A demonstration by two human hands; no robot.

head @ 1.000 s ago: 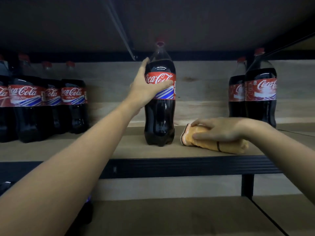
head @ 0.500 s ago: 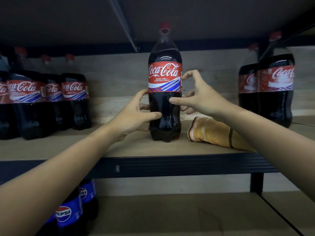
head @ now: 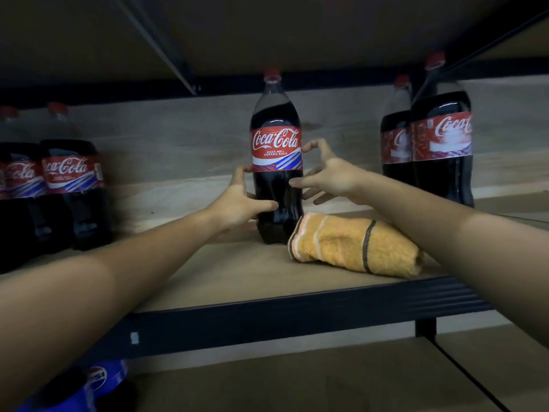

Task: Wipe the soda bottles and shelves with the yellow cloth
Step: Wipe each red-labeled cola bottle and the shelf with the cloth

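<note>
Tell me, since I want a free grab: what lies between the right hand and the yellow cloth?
Nothing: the head view shows bare air between right hand and yellow cloth.

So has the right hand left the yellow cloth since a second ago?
Yes. The right hand has gone up and left off the yellow cloth to the middle Coca-Cola bottle.

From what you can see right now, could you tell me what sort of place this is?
Probably a shop's drinks aisle or stockroom. Rows of identical cola bottles stand on a wooden shelf with a dark metal edge, more cola stands at the right, and a Pepsi bottle sits on the shelf below.
</note>
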